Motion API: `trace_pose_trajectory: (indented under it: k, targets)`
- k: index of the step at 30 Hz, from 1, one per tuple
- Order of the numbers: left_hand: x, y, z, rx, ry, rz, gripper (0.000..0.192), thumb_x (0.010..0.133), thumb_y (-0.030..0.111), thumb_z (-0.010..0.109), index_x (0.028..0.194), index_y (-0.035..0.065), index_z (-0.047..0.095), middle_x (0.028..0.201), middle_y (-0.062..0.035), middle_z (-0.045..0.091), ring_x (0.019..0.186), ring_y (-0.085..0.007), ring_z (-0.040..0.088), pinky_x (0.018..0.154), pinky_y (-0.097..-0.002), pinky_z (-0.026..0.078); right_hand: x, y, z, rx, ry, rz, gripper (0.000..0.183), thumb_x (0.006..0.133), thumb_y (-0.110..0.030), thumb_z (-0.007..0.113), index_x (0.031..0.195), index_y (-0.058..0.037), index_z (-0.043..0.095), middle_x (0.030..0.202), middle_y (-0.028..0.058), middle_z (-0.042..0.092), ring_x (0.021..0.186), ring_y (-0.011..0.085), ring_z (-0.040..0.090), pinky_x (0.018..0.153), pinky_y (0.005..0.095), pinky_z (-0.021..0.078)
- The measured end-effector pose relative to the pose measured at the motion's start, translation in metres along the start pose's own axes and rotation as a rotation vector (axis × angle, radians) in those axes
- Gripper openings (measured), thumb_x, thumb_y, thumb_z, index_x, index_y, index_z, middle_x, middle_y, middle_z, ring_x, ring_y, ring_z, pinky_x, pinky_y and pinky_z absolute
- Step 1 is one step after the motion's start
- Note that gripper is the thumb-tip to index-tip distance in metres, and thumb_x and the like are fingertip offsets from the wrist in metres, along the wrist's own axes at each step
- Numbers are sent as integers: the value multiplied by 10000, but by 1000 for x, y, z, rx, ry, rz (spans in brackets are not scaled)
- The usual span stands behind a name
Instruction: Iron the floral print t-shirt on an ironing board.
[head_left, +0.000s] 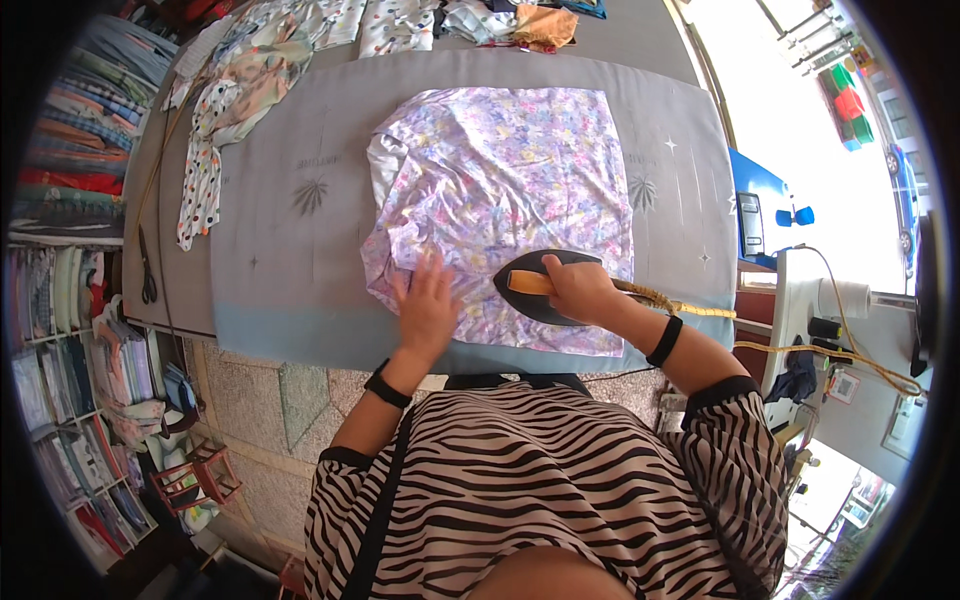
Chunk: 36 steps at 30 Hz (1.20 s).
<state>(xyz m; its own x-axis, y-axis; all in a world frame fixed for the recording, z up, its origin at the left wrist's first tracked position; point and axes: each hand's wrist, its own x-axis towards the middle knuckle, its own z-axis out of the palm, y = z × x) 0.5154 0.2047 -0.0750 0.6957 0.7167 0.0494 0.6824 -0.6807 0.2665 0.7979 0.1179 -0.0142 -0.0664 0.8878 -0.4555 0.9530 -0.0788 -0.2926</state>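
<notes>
A purple, pink and white floral-print piece of fabric (517, 165) lies spread on a grey cloth-covered table, wrinkled towards its left side, with folds along the left edge. My right hand (585, 291) grips the orange handle of a dark clothes iron (536, 307), whose soleplate rests on the lower right part of the fabric, its tip pointing left. A cord wrapped in yellowish covering runs off to the right from the iron. My left hand (427, 304) lies on the lower left part of the fabric, palm down with its fingers apart, holding nothing.
Polka-dot and patterned fabrics (259, 82) lie at the table's back left, with more cloth pieces (544, 28) at the back. Black scissors (147, 266) are at the left edge. Shelves of folded cloth (64, 337) stand left. A white thread cone (844, 298) stands right.
</notes>
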Motion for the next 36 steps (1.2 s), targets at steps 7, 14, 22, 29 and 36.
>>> trace_pose_trajectory:
  k: [7, 14, 22, 29, 36]
  targets:
    - [-31, 35, 40, -281, 117, 152, 614, 771, 202, 775, 1319, 23, 566, 1362, -136, 544, 1311, -315, 485, 1020, -512, 401, 36, -35, -69, 86, -320, 8, 619, 823, -417, 754, 1256, -18, 566, 1084, 191, 702, 1005, 342, 686, 845, 424, 538]
    - [-24, 33, 35, -162, 49, 18, 703, 764, 269, 799, 1364, 25, 527, 1450, -123, 449, 1343, -289, 441, 972, -475, 416, 148, -99, -36, 241, -431, -326, 493, 829, -350, 746, 1188, -21, 667, 1092, 164, 714, 1030, 307, 683, 877, 408, 530]
    - [-27, 37, 43, -154, 92, -31, 750, 740, 296, 818, 1379, 44, 517, 1494, -107, 421, 1405, -279, 379, 981, -484, 406, 196, -128, 20, -195, -274, -199, 222, 781, -207, 752, 900, -22, 725, 884, 163, 725, 858, 329, 720, 720, 438, 573]
    - [-27, 34, 50, -125, 181, -41, 813, 720, 328, 835, 1405, 50, 498, 1490, -108, 427, 1394, -311, 371, 984, -478, 419, 219, -109, 9, 339, -579, -141, 98, 791, -102, 680, 846, -26, 706, 812, 126, 721, 781, 214, 733, 687, 354, 572]
    - [-20, 29, 44, -201, 74, -105, 914, 668, 398, 858, 1420, 44, 477, 1460, -130, 443, 1322, -332, 420, 933, -479, 458, 220, -108, -7, 154, -563, -22, 86, 798, -94, 681, 850, -33, 713, 875, 129, 733, 842, 249, 742, 701, 382, 583]
